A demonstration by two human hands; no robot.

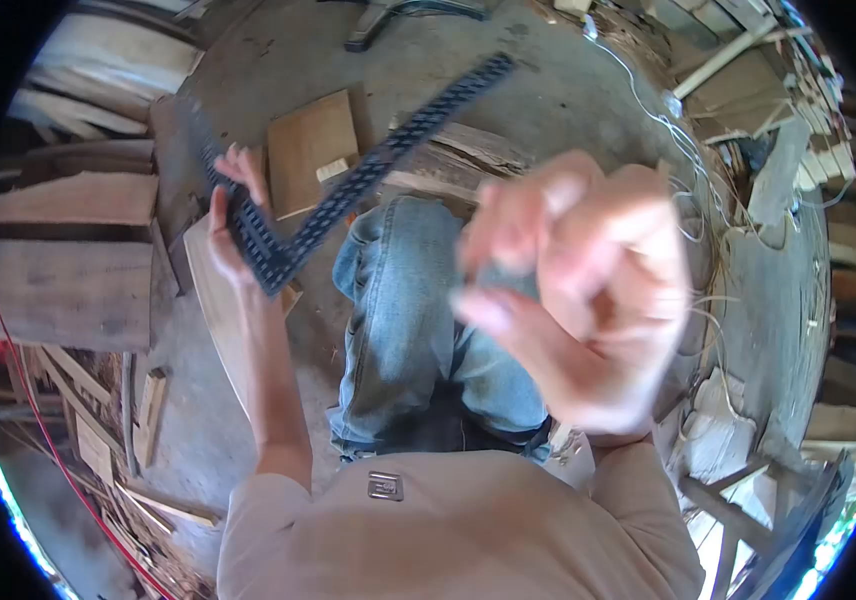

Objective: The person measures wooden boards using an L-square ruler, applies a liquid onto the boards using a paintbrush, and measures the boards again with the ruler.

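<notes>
My left hand (238, 215) is out to the left, gripping a black carpenter's square (378, 160) by one leg near its corner. Pale markings run along both legs of the square. Its longer visible leg slants up to the right above a wooden board; the other leg rises past my fingers and blurs at its end. Close to the camera, my right hand (588, 290) is raised in front of my right knee, blurred. Its fingers are curled, with thumb and forefinger near each other. Anything between them is too blurred to name.
A square board (313, 140) and rough timber (458, 155) lie on the concrete floor ahead of my knees. Planks (63, 290) are stacked at left, above scattered offcuts (148, 415). A white cable (638, 90) runs down the right side beside more wood.
</notes>
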